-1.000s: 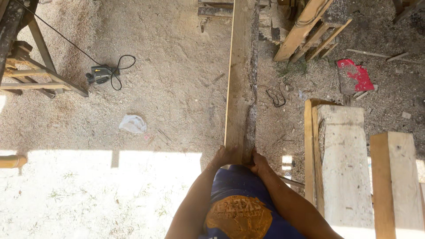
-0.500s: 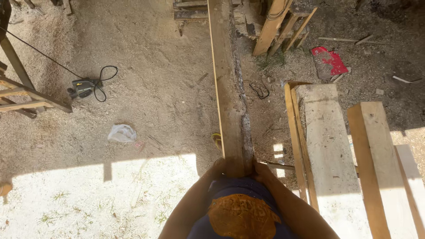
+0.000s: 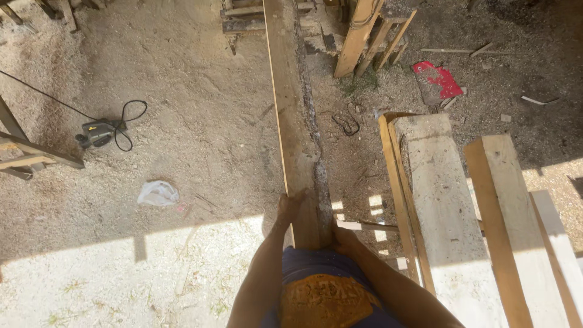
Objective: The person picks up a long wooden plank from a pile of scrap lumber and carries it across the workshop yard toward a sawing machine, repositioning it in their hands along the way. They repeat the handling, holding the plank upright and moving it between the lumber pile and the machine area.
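Both hands gripped the near end of a long rough plank (image 3: 296, 121) that ran away over a sawdust-strewn dirt floor (image 3: 200, 109): the left hand (image 3: 290, 206) clasped its left edge, the right hand (image 3: 344, 238) its right edge lower down. A corded power tool (image 3: 97, 132) and a crumpled white bag (image 3: 158, 194) lay to the left, stacked boards (image 3: 443, 200) and a red scrap (image 3: 438, 79) to the right.

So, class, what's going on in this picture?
A person holds the near end of a long wooden plank with both bare hands. The left hand grips its left edge and the right hand its right edge, close to the body. The plank stretches away over sawdust-covered ground. A stack of boards lies to the right, and a corded power tool sits on the ground to the left.
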The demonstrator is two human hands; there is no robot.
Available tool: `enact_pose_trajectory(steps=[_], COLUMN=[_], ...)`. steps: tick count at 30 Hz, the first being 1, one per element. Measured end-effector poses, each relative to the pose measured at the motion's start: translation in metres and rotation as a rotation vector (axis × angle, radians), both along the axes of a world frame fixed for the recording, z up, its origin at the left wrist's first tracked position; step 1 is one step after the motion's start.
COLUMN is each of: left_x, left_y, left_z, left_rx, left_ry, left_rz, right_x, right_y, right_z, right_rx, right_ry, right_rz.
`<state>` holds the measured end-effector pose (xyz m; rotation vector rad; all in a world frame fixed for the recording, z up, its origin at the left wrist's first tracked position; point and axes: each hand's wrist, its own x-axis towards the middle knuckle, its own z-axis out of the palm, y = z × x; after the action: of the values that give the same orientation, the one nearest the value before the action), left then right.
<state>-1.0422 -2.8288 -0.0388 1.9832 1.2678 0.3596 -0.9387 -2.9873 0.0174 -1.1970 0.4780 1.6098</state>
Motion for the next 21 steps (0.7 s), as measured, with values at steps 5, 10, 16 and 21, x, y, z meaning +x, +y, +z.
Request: enact_pose_trajectory(steps=[5,10,16,21], left_x=[-0.025,-0.021,-0.01,0.0], left_y=[-0.022,-0.03,-0.004,0.006], left_z=[-0.001,0.001,0.019,0.033], left_rx=[0.156,0.269,0.548,-0.232], left_ry=[0.157,0.081,0.074,-0.221], left_rz=[-0.236,-0.3,-0.45,-0.086], right_x=[-0.019,-0.021,-0.012,-0.007], right_y=[-0.01,-0.01,0.003,0.011], right_z=[0.008,0.013,0.026,0.031], right_rx=[0.076,-0.001,-0.044,-0.069], right_ry=[0.09,-0.038,-0.145,-0.181], right_rz=[0.051,0.05,0.062,0.09])
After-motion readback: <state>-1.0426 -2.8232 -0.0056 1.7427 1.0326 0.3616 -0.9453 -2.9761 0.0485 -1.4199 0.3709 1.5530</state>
